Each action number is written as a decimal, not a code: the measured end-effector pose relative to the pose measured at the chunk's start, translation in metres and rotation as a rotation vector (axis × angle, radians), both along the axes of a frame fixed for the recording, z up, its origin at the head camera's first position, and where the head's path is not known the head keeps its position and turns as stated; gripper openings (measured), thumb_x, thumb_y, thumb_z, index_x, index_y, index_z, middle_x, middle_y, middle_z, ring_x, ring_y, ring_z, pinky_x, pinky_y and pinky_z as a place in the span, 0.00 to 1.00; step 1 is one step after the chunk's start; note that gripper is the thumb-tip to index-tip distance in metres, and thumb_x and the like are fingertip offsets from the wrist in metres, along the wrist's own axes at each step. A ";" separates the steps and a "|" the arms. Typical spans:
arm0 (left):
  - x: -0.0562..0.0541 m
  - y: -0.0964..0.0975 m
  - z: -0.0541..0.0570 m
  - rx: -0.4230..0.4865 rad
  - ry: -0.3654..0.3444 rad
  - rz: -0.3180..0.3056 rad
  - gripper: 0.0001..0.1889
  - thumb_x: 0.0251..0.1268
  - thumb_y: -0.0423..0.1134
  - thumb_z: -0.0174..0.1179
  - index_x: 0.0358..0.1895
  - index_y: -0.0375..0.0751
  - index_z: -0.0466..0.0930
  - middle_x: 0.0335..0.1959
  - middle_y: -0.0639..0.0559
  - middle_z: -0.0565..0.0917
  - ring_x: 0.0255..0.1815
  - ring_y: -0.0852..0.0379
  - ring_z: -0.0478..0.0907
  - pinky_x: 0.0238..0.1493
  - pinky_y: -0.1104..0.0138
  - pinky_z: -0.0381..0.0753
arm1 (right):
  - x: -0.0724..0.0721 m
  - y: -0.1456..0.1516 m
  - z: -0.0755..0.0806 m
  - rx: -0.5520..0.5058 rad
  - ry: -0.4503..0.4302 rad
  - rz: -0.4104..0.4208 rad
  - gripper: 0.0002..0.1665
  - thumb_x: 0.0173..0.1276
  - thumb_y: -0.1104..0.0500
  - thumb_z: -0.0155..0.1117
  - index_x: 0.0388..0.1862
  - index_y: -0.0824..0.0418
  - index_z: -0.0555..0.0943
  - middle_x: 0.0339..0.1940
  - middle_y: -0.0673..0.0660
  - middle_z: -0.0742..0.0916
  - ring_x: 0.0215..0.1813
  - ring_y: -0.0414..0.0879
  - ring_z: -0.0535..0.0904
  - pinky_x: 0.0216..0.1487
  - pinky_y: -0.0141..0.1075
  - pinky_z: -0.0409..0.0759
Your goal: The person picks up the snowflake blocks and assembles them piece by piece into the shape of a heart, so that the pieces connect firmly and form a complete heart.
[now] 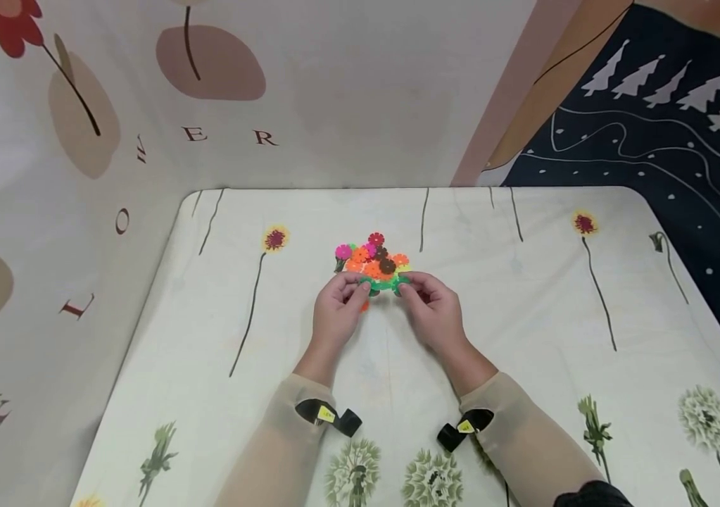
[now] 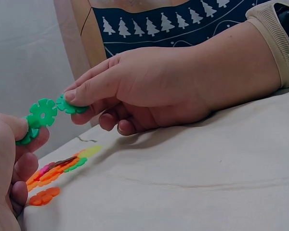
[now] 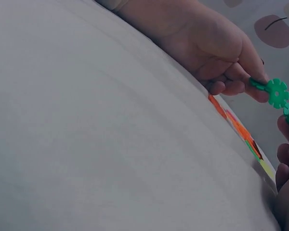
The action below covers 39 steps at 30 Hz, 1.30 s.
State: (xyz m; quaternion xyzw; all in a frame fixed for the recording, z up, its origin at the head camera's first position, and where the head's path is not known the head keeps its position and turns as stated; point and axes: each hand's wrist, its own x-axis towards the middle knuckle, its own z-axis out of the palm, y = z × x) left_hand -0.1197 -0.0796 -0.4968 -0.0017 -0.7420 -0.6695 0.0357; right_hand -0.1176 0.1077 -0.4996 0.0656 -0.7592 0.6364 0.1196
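Note:
My left hand (image 1: 337,310) pinches a green notched interlocking disc (image 2: 29,135) between thumb and fingers. A second green disc (image 2: 42,113) is joined to it and stands out between the hands. From the other side, my right hand (image 1: 433,310) pinches another green disc (image 2: 70,105), edge towards the middle one. These edges meet or nearly meet; I cannot tell whether they interlock. Just beyond the hands lies a pile of similar discs (image 1: 372,269) in orange, pink, red, brown and yellow. An orange disc (image 1: 365,305) lies apart, close by my left hand.
A white cloth printed with flowers covers the table (image 1: 512,303). Behind it rises a pale printed wall hanging (image 1: 366,105), with a dark tree-patterned cloth (image 1: 664,169) at the right. Each wrist wears a strap with a small black camera (image 1: 348,422).

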 end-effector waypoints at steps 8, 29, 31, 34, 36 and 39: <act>0.000 0.001 -0.001 -0.042 0.020 -0.013 0.06 0.78 0.37 0.66 0.49 0.38 0.85 0.34 0.47 0.90 0.34 0.54 0.80 0.37 0.70 0.79 | -0.001 0.001 -0.003 0.036 0.034 0.015 0.10 0.74 0.66 0.73 0.52 0.65 0.91 0.36 0.58 0.90 0.35 0.43 0.81 0.36 0.27 0.80; 0.001 -0.001 -0.001 -0.051 0.027 -0.008 0.04 0.75 0.33 0.68 0.45 0.35 0.86 0.34 0.42 0.90 0.34 0.56 0.80 0.38 0.71 0.78 | 0.000 0.002 -0.002 0.044 0.050 0.030 0.09 0.71 0.68 0.75 0.49 0.66 0.92 0.32 0.59 0.91 0.31 0.43 0.80 0.33 0.25 0.78; 0.001 -0.001 0.000 -0.060 0.033 -0.016 0.04 0.75 0.33 0.68 0.45 0.36 0.86 0.34 0.43 0.91 0.34 0.56 0.81 0.38 0.71 0.79 | 0.000 0.003 -0.002 0.043 0.049 0.031 0.09 0.71 0.68 0.75 0.49 0.66 0.92 0.32 0.59 0.91 0.31 0.43 0.80 0.32 0.25 0.78; 0.001 -0.001 0.000 -0.077 0.042 -0.034 0.04 0.75 0.33 0.68 0.45 0.36 0.86 0.34 0.45 0.91 0.35 0.56 0.82 0.39 0.71 0.80 | 0.000 0.003 -0.002 0.045 0.045 0.034 0.10 0.71 0.69 0.74 0.49 0.66 0.92 0.33 0.59 0.91 0.31 0.43 0.80 0.32 0.25 0.78; 0.001 -0.002 0.000 -0.087 0.043 -0.043 0.04 0.75 0.33 0.68 0.46 0.36 0.86 0.34 0.46 0.91 0.35 0.57 0.82 0.39 0.71 0.80 | 0.000 0.003 -0.002 0.050 0.042 0.034 0.10 0.71 0.69 0.74 0.49 0.65 0.92 0.33 0.59 0.91 0.31 0.43 0.80 0.32 0.25 0.78; 0.001 -0.002 0.000 -0.095 0.043 -0.047 0.04 0.75 0.33 0.68 0.46 0.36 0.86 0.34 0.47 0.91 0.35 0.56 0.82 0.39 0.71 0.80 | 0.000 0.003 -0.003 0.053 0.036 0.031 0.09 0.72 0.68 0.74 0.49 0.65 0.92 0.34 0.59 0.91 0.31 0.43 0.80 0.32 0.25 0.78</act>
